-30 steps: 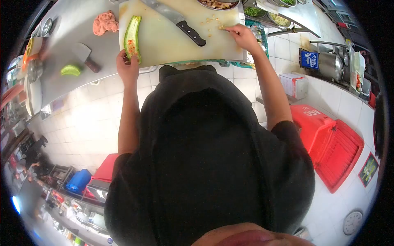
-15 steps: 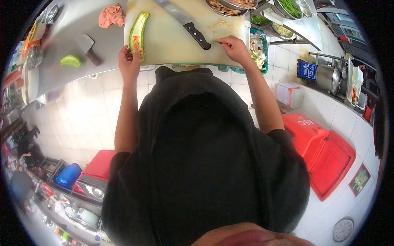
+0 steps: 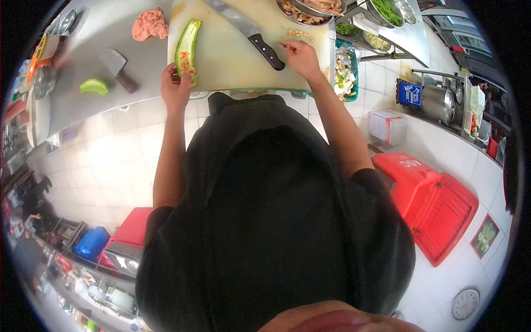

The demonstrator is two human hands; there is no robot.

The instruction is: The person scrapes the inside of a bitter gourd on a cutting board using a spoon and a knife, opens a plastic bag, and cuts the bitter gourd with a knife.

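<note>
A long, halved green gourd (image 3: 188,44) lies cut side up at the left of the cutting board (image 3: 232,72), with reddish-orange bits in its lower hollow. My left hand (image 3: 176,86) grips its near end, fingers curled at the edge. Just right of the black handle of a large knife (image 3: 266,51), my right hand (image 3: 301,60) is pinched closed above the board. Whatever lies between those fingertips is too small to name. Small pale yellow pieces, perhaps seeds (image 3: 298,34), form a loose group beyond my right hand.
On the steel counter (image 3: 72,108) left of the board lie a cleaver (image 3: 119,69), a green gourd piece (image 3: 94,86) and a pink mass like minced meat (image 3: 149,25). Bowls of sliced food (image 3: 304,14) stand behind the board. A green basket of scraps (image 3: 347,72) sits at the right.
My right hand has moved left and slightly away from me, closer to the knife handle. My left hand stays at the gourd's near end.
</note>
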